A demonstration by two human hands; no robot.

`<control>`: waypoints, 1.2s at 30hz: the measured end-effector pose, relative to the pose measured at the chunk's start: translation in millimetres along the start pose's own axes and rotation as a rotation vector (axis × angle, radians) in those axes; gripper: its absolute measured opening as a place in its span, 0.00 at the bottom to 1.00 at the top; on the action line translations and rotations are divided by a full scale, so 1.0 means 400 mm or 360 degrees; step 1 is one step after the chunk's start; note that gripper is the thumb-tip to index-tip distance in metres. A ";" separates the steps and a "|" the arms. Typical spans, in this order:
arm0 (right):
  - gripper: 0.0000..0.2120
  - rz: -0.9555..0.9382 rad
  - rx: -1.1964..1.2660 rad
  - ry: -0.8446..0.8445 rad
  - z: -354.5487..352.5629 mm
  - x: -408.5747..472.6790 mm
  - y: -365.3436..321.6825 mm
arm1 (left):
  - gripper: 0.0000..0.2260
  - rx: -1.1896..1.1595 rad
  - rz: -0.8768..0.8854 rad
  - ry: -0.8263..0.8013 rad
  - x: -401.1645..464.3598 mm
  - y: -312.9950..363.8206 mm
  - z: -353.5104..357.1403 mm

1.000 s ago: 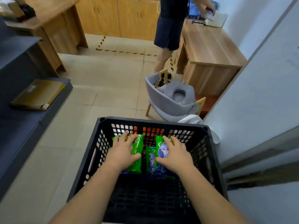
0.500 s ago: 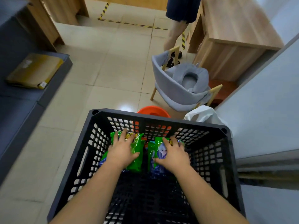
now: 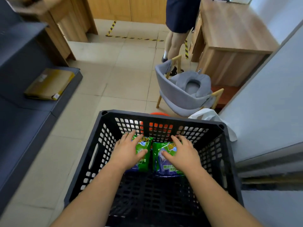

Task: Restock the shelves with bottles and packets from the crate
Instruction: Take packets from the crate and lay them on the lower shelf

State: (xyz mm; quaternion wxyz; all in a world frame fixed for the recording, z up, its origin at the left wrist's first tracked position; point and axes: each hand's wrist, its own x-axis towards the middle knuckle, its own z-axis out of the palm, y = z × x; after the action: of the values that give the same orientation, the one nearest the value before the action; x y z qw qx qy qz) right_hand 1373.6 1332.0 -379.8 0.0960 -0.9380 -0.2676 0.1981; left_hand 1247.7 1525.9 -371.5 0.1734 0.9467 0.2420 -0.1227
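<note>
left hand (image 3: 127, 153), right hand (image 3: 183, 154) on green packets (image 3: 164, 161), black crate (image 3: 164, 119)

Both forearms and hands (image 3: 129, 153) are bare, with no sleeves.

An office-like room — wooden desks (image 3: 229, 30), wall cabinets (image 3: 124, 7), grey chair (image 3: 180, 94), taped tile floor (image 3: 124, 66).

Glossy foil packets (image 3: 165, 158), matt plastic crate (image 3: 164, 119)
</note>
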 end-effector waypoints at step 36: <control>0.32 0.1330 0.0257 0.1298 -0.104 -1.553 0.113 | 0.28 0.0194 0.1974 0.0259 -0.967 0.673 -0.078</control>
State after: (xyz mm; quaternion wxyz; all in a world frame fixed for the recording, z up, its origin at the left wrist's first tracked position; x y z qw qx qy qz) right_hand 928.6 955.5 -156.3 0.1762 -0.9541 0.1993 -0.1378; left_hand 1057.4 1155.5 -148.5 0.1389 0.9255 -0.3473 0.0594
